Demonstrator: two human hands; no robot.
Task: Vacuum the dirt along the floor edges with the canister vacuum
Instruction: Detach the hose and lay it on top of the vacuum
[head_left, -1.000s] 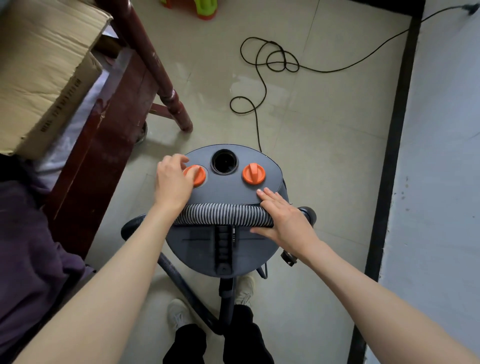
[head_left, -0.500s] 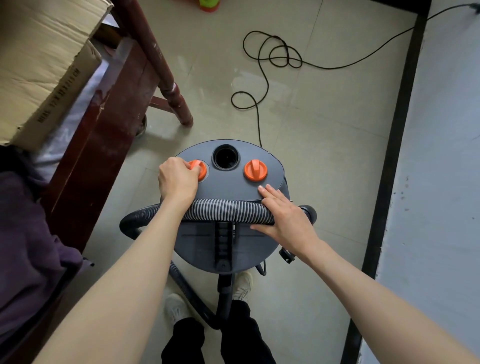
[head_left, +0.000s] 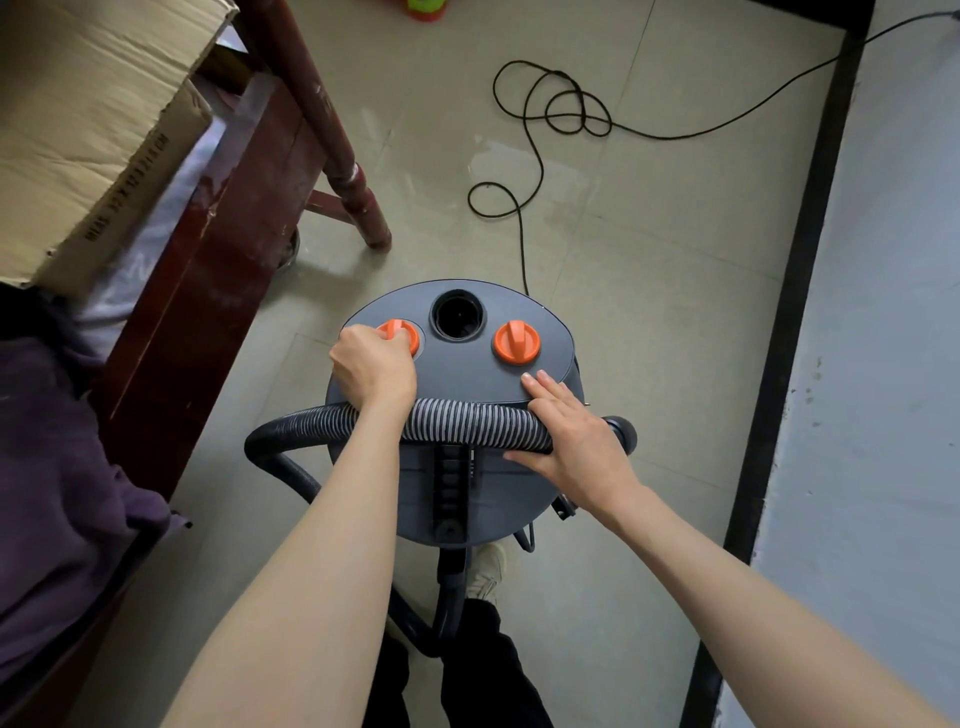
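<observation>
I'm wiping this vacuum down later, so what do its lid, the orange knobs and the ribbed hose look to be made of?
The lid looks like matte dark grey moulded plastic, with only a soft sheen. The orange knobs seem to be smoother plastic, evenly coloured with moulded ridges. The ribbed hose appears to be flexible corrugated plastic, since it bends in a curve; I can't tell whether wire runs inside.

Open floor (head_left: 649, 322) fills the centre and upper middle of the frame; a coiled cord (head_left: 550, 111) crosses it. Wooden furniture (head_left: 218, 270) blocks the left, the wall (head_left: 883, 364) the right.

Head-worn view, steeply downward, close over hands (head_left: 374, 369)
</observation>
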